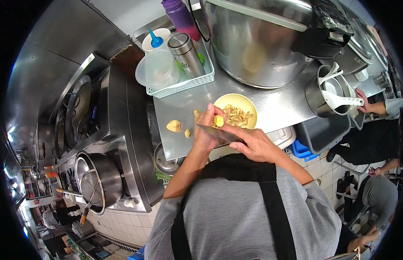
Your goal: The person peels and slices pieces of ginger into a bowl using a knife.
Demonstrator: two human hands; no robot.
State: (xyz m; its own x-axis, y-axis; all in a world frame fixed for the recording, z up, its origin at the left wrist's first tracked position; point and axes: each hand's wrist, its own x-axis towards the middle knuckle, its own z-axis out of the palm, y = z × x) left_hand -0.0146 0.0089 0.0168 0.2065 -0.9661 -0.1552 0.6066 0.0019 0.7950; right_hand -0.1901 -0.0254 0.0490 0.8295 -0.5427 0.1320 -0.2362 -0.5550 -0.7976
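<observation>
My left hand (204, 130) is closed around a piece of ginger (218, 121) whose cut yellow face shows. In my right hand (256, 145) is a knife (219, 133), its blade pointing left just below the ginger; the handle is mostly hidden by my fingers. Beyond both hands, a pale yellow bowl (222, 100) holds ginger peelings (238, 116). Two loose ginger pieces, one larger (174, 126) and one small (187, 133), lie on the steel counter (167, 145) left of my left hand.
A large steel cooker (257, 43) stands behind the bowl. To its left, a pale basket (184, 86) holds a steel flask (184, 52) and plastic tubs. At right, a co-worker's hand (364, 102) is at a steel pot (316, 95) with white ladles. A stove with pans is left.
</observation>
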